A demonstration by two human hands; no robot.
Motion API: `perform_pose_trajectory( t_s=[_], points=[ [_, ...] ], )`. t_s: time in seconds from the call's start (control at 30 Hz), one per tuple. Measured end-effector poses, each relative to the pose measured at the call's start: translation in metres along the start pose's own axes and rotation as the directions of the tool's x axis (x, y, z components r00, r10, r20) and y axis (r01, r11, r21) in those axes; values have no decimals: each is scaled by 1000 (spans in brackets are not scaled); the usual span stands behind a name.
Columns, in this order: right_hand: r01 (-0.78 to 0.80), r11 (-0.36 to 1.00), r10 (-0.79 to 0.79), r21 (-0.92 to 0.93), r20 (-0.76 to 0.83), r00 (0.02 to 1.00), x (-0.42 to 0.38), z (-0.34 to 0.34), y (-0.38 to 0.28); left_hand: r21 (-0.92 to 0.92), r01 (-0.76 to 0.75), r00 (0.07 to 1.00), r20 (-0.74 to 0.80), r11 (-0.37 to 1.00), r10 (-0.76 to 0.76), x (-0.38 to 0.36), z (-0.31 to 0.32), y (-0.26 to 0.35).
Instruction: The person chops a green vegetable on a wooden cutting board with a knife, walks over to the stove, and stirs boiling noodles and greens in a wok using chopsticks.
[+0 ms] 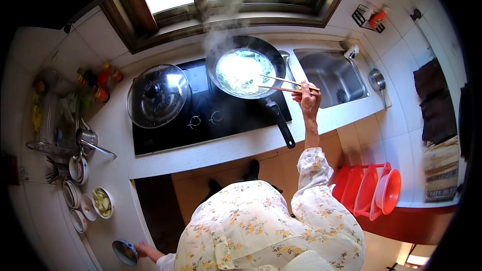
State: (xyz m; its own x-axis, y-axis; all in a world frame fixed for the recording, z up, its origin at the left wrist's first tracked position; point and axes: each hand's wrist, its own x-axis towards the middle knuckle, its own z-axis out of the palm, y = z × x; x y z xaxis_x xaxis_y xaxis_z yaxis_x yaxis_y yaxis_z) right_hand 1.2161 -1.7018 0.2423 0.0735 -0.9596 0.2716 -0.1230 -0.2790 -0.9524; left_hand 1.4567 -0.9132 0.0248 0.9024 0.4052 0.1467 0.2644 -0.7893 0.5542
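Note:
My right hand [310, 99] grips a pair of chopsticks [284, 89], their tips reaching over the near right side of a steaming wok [277, 55]. In the wok is bright, glare-covered liquid with green leafy pieces [249, 54] and pale strands. The wok's black handle [284, 129] points towards me, below my right hand. At the lower left, my left hand [145, 251] has its fingers at the rim of a small blue-patterned bowl [124, 252], which sits at the counter's edge; its contents are hard to make out.
A glass-lidded pan [156, 95] occupies the left of the black cooktop [201, 133]. Right of the wok lies a sink [334, 78]. Along the left counter stand a bowl of pale green pieces [103, 202], small white bowls [78, 221], a metal pot [88, 138] and bottles [102, 95].

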Motion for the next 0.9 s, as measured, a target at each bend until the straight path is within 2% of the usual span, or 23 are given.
perform_pose_trajectory(
  t_s=[0.03, 0.07, 0.1, 0.13, 0.17, 0.23, 0.3, 0.4, 0.5, 0.57, 0.63, 0.7, 0.77, 0.9],
  points=[
    [-16, 1000, 16, 19, 14, 1000, 5, 2, 2, -531, 104, 983, -72, 841, -167, -6, 23, -14],
    [-16, 1000, 16, 18, 29, 999, 9, 5, 6, -723, 361, 888, 73, 589, -454, -10, 54, 5],
    [-36, 999, 36, 8, 34, 999, 13, 8, 10, -749, 414, 841, 98, 518, -532, -50, 55, 90],
    [-55, 998, 56, -4, 36, 998, 18, 10, 14, -669, 537, 813, 249, 513, -527, -74, 59, 133],
    [-53, 999, 53, -7, 49, 997, 23, 13, 19, -621, 587, 800, 346, 520, -491, -91, 77, 139],
    [-84, 996, 83, -21, -25, 996, 35, 20, 30, -560, 685, 719, 416, 466, -557, -126, 101, 165],
    [-106, 994, 103, -40, -82, 991, 48, 27, 40, -498, 771, 629, 497, 396, -598, -143, 132, 154],
    [-187, 980, 193, 69, -86, 977, 63, 41, 63, -459, 811, 579, 541, 363, -610, -165, 129, 173],
    [-279, 934, 275, 222, 50, 960, 63, 54, 68, -433, 820, 570, 553, 375, -608, -168, 131, 172],
    [-323, 916, 318, 238, 62, 946, 65, 56, 73, -421, 824, 565, 557, 379, -609, -168, 136, 171],
    [-379, 861, 380, 340, 67, 923, 67, 56, 86, -409, 829, 558, 559, 382, -613, -169, 144, 162],
    [-425, 814, 431, 397, 80, 899, 69, 53, 90, -382, 855, 518, 625, 350, -584, -171, 151, 154],
    [-528, 731, 551, 432, 82, 831, 68, 48, 89, -366, 856, 517, 619, 365, -591, -179, 153, 152],
    [-565, 670, 598, 482, 100, 795, 66, 41, 90, -313, 861, 505, 617, 400, -604, -195, 152, 153]
  ],
)
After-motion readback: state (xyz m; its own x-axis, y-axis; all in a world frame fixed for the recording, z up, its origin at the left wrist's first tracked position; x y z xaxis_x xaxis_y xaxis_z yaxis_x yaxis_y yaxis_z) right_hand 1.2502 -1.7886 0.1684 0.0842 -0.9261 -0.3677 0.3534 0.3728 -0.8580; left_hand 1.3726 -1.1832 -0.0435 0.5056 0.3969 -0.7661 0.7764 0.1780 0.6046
